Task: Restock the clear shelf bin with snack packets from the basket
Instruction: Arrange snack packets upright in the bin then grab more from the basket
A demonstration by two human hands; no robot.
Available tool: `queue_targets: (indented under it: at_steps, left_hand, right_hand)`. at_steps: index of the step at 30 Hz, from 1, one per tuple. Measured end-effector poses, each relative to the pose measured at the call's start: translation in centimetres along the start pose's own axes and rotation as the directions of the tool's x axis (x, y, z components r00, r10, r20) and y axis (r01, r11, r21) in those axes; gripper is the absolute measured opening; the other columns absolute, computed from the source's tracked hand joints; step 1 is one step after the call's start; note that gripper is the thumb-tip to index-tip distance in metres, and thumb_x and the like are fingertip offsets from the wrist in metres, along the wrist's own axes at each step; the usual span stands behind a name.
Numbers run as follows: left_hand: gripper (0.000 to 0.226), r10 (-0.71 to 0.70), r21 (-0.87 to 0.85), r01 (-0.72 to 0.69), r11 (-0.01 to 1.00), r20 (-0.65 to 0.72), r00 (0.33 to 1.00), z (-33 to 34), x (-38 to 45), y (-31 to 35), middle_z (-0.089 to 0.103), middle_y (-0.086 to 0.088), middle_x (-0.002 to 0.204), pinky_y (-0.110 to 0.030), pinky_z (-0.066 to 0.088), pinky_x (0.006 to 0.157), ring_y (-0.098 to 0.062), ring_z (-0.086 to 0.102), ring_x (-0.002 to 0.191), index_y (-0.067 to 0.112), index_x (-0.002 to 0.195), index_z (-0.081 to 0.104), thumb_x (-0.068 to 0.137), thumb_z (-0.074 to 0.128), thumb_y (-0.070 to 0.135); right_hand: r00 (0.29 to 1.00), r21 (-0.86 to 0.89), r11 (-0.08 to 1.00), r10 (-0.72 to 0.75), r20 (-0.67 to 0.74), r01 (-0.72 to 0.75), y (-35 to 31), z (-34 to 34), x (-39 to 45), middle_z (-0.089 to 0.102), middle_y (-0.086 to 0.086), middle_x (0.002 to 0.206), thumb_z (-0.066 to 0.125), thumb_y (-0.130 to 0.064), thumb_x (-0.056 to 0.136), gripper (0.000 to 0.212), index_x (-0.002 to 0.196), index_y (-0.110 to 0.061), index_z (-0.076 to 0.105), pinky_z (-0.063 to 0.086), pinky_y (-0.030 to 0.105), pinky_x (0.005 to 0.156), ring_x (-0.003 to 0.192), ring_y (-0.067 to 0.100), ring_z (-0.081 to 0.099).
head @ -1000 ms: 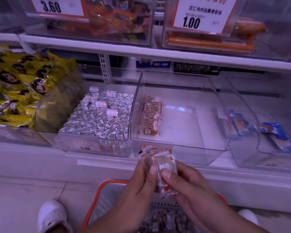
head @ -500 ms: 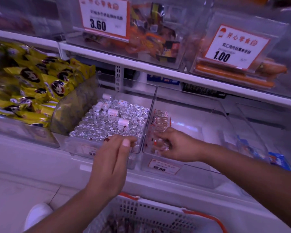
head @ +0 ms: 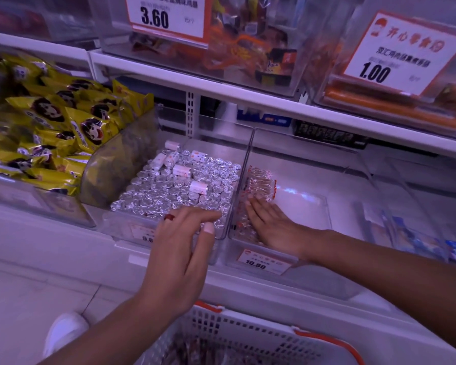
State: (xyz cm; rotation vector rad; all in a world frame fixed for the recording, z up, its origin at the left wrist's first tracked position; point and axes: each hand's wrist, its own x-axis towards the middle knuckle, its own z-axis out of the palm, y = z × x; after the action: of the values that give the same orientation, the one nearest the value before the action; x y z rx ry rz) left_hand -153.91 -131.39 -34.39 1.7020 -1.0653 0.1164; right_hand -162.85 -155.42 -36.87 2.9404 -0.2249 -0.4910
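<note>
A shop, seemingly — price tags [head: 166, 18] on stocked shelf bins [head: 287, 159].

clear shelf bin [head: 313, 206] holds a row of snack packets [head: 259, 185] along its left wall.

- The lower white shelf [head: 71, 241] carries a row of clear bins: one heaped with yellow packets [head: 50, 127], one packed with silver foil rolls [head: 174, 191], the clear shelf bin [head: 300, 206], and one holding blue packets [head: 416, 241].
- The upper shelf [head: 248, 98] carries two bins fronted by price cards [head: 166, 15].
- The floor [head: 24, 299] carries the white basket [head: 248, 335].
</note>
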Motion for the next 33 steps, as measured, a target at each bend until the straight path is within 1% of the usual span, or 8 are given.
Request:
queue_targets:
  at_steps: [9,15,17,20,22,25,28,33]
  left_hand:
    - [0.029,-0.021,0.078,0.019,0.997,0.027,0.999,0.4,-0.1,0.4,0.061,0.024,0.108,-0.034,0.036,0.092,-0.002,0.053,0.110,0.031,0.113,0.065,0.099,0.040,0.036]
    - [0.028,-0.022,0.060,0.019,0.998,0.040,0.999,0.1,-0.4,0.4,0.060,0.025,0.108,-0.032,0.034,0.091,0.000,0.052,0.109,0.032,0.112,0.064,0.099,0.041,0.036]
    - [0.028,-0.019,0.043,0.017,0.999,0.030,0.999,0.0,-0.4,0.4,0.059,0.026,0.108,-0.032,0.035,0.091,0.001,0.052,0.109,0.032,0.112,0.065,0.098,0.041,0.037]
    - [0.028,-0.017,0.030,0.016,0.999,0.026,1.000,-0.1,-0.5,0.5,0.059,0.026,0.107,-0.035,0.038,0.089,0.000,0.052,0.109,0.031,0.112,0.065,0.098,0.041,0.036]
    - [0.026,-0.012,0.042,0.011,0.999,0.038,0.999,0.1,-0.6,0.7,0.059,0.026,0.106,-0.033,0.036,0.090,0.001,0.052,0.107,0.032,0.111,0.064,0.098,0.042,0.035]
    - [0.025,0.015,0.094,-0.022,0.995,0.083,0.996,0.4,-0.9,0.9,0.057,0.026,0.107,-0.026,0.032,0.090,0.005,0.051,0.107,0.036,0.112,0.062,0.095,0.043,0.033]
    - [0.028,0.020,0.114,-0.034,0.993,0.118,0.993,0.5,-1.1,0.8,0.058,0.021,0.110,-0.032,0.034,0.090,-0.003,0.055,0.108,0.033,0.113,0.063,0.093,0.044,0.032]
    - [0.029,0.015,0.120,-0.032,0.992,0.139,0.990,0.2,-1.3,0.7,0.059,0.020,0.109,-0.029,0.031,0.090,-0.004,0.055,0.107,0.033,0.112,0.063,0.090,0.044,0.030]
  right_hand:
    - [1.000,-0.109,0.994,0.003,-0.006,-0.004,-0.9,-2.0,-1.0,-0.021,0.017,0.161,0.024,-0.034,0.105,0.071,0.151,-0.003,-0.020,-0.002,0.053,0.121,0.150,0.031,-0.017]
    - [0.998,0.263,0.964,0.052,-0.026,-0.044,0.6,-4.1,-3.6,-0.009,0.005,0.164,0.061,-0.049,0.089,0.099,0.157,-0.019,-0.005,0.011,0.040,0.123,0.151,0.024,-0.004]
    - [0.970,0.545,0.810,0.243,0.022,-0.215,0.8,-5.2,-4.6,0.005,0.005,0.164,0.062,-0.058,0.086,0.096,0.157,-0.023,0.008,0.019,0.034,0.120,0.150,0.025,0.012]
    - [0.820,0.877,0.059,0.391,0.419,-0.476,0.3,-6.5,-5.9,0.037,0.016,0.149,0.059,-0.058,0.088,0.068,0.143,-0.023,0.036,0.052,0.047,0.095,0.124,0.039,0.051]
    - [0.782,0.832,-0.197,0.285,0.554,-0.518,-0.8,-6.9,-6.4,0.038,0.028,0.143,0.055,-0.055,0.092,0.061,0.142,-0.025,0.035,0.055,0.051,0.086,0.121,0.048,0.053]
    - [0.804,0.851,-0.282,0.294,0.517,-0.443,-2.6,-7.1,-5.7,0.065,0.020,0.105,0.049,-0.041,0.099,0.032,0.112,-0.012,0.047,0.054,0.032,0.060,0.081,0.031,0.070]
    - [0.844,0.894,-0.298,0.328,0.424,-0.333,-4.0,-8.1,-4.8,0.062,-0.003,0.046,0.046,-0.027,0.102,0.023,0.083,-0.015,0.051,0.035,0.023,0.046,0.038,0.011,0.050]
    - [0.868,0.906,-0.275,0.295,0.399,-0.323,-4.0,-7.9,-4.3,0.068,-0.001,0.053,0.048,-0.027,0.101,0.018,0.088,-0.016,0.054,0.041,0.016,0.043,0.042,0.010,0.058]
